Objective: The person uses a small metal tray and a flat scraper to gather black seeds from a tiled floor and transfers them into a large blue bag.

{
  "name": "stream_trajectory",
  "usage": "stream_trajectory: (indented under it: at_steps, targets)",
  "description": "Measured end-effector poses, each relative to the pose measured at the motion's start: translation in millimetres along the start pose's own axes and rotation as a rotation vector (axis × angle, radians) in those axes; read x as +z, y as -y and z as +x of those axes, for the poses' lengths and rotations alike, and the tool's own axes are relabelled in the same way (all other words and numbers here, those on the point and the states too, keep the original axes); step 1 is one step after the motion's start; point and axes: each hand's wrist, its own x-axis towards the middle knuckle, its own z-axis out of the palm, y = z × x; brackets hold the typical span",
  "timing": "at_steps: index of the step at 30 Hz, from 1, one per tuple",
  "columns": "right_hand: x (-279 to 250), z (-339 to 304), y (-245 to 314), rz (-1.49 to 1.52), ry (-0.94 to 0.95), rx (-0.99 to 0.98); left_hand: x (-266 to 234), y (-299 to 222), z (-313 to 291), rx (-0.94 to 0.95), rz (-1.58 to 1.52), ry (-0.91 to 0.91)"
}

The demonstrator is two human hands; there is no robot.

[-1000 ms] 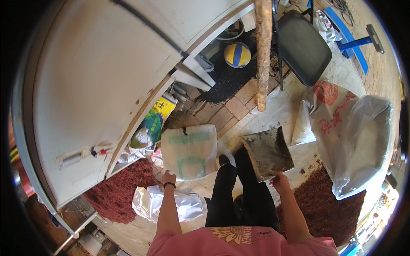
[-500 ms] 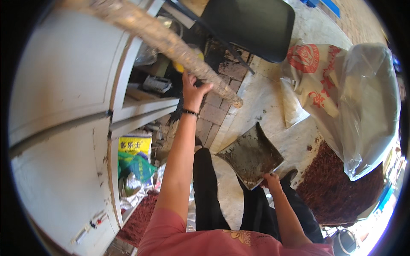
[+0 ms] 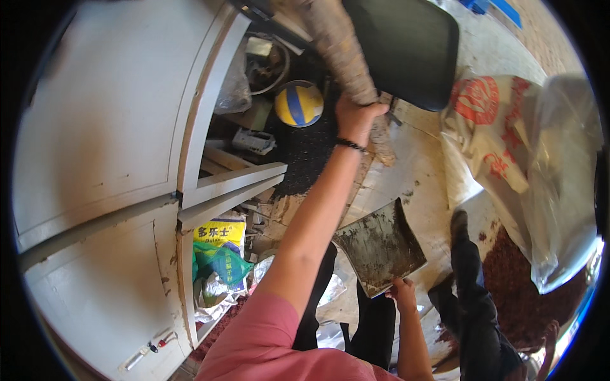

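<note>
Steer brown wooden pole (image 3: 343, 54), far centre, clear of flat black chair (image 3: 410, 47); gripped in curled left hand (image 3: 358, 119). Level stained grey metal-looking scoop (image 3: 381, 246), right of centre; pinched at near rim by right hand (image 3: 402, 294).

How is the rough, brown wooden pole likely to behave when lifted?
The rough, brown wooden pole is probably stiff, being thick wood. Its uneven surface suggests little slipping. It may tip, since the left hand holds it near its one visible end.

Rough brown wooden pole (image 3: 343, 47) at upper centre, slanting, gripped near its lower end; below, a squarish, dirt-streaked grey scoop (image 3: 383, 244), held at its near edge
</note>
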Motion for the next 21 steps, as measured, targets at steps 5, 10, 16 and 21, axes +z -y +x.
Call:
stream_trajectory:
  at_steps: [5, 10, 16, 21]
  targets:
    - [8.3, 28.8, 25.7, -0.099, 0.063, -0.095, 57.8, -20.9, 15.0, 0.074, -0.057, -0.015]
    - [31.9, 77.4, 53.4, -0.181, 0.019, -0.199, 68.2, -20.7, 11.7, 0.313, 0.061, -0.030]
    - [26.9, 54.3, 57.1, -0.067, 0.040, -0.129, 61.7, -30.0, -3.8, -0.057, -0.282, -0.021]
    - [-11.4, 12.4, 51.3, -0.027, -0.035, -0.190, 71.4, -46.1, 14.4, 0.000, -0.419, -0.008]
